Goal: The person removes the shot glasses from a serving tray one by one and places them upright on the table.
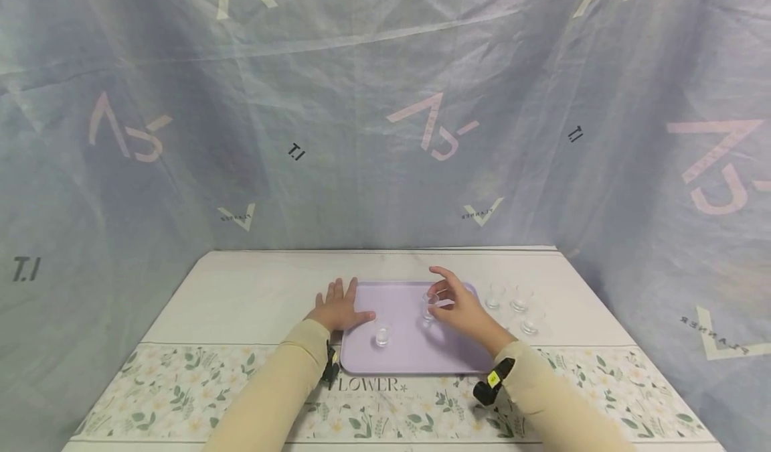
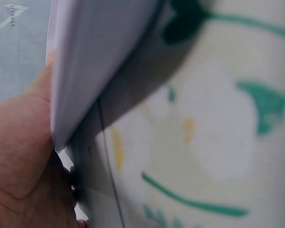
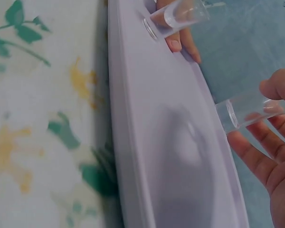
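Note:
A clear shot glass [image 1: 430, 305] is pinched between the thumb and fingers of my right hand [image 1: 462, 310], over the right half of a lilac tray [image 1: 397, 361]. The right wrist view shows this glass [image 3: 232, 114] upright at the tray surface; whether its base touches is hard to tell. A second clear glass [image 1: 382, 335] stands on the tray's left part. My left hand [image 1: 338, 308] lies with spread fingers at the tray's left edge, its thumb over the rim. In the left wrist view the palm [image 2: 19, 152] is beside the tray's side wall [image 2: 80, 71].
Several more clear glasses [image 1: 518, 305] stand on the white table just right of the tray. A floral band [image 1: 241, 385] runs along the table's front. Grey-blue printed cloth [image 1: 361, 137] hangs behind and on both sides.

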The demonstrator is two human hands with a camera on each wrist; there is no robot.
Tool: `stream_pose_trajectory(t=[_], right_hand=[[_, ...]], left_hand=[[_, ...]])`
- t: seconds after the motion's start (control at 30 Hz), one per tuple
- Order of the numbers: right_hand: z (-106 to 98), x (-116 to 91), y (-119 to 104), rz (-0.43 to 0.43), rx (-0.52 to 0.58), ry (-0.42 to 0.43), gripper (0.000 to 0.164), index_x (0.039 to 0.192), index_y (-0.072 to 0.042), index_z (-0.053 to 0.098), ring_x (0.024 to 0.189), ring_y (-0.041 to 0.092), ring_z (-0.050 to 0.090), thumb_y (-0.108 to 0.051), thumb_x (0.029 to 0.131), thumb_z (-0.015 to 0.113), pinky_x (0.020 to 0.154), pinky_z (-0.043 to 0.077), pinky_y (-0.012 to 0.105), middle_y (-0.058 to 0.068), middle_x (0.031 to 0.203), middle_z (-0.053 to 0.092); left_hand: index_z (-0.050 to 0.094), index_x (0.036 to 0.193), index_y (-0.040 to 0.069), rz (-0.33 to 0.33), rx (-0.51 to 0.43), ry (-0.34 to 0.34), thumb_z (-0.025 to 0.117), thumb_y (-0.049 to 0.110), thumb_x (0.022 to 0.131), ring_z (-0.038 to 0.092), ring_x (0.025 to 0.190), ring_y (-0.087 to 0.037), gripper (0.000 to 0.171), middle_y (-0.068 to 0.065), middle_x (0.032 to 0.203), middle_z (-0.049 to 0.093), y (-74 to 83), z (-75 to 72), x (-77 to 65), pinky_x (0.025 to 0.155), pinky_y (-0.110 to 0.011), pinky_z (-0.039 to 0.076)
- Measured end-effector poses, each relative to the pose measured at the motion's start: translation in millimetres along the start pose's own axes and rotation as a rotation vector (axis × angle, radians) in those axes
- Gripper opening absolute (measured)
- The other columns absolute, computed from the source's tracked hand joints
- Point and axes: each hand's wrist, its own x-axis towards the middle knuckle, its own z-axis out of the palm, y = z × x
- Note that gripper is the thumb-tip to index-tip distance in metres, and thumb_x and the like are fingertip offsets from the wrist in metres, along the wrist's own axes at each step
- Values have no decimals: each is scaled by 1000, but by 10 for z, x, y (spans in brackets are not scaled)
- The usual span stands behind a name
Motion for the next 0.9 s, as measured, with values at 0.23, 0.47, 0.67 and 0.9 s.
stream_pose_trajectory(t=[0.23,0.47,0.67,0.9], right_hand=[[-199,-180,-41,-1,-33,-4,83,153,-12,35,101,37,66,11,83,74,84,60,42,20,110,62],[-413,-392,-39,-3,-41,14,83,153,-11,35,100,40,65,13,83,73,84,60,43,22,110,62],[-583,-588,-65,-17,-75,30,81,154,-9,34,99,36,66,11,86,72,82,60,38,22,111,61],[-779,-783,-111,-35,-150,44,81,155,-9,31,98,30,66,12,87,70,78,61,36,26,112,59]], left_hand=[[2,164,16,7,-14,4,55,76,87,-8,154,-40,111,-26,166,-6,6,-20,-29,120,-64,-3],[0,164,16,8,3,8,51,80,86,-9,154,-40,113,-25,166,-8,-7,6,-3,120,-63,-4],[0,164,16,13,-1,9,51,80,86,-9,154,-40,113,-26,166,-8,-11,2,-2,120,-64,-4],[1,164,15,14,-16,1,52,78,87,-9,154,-40,112,-26,166,-8,15,-36,-46,120,-64,-5]])
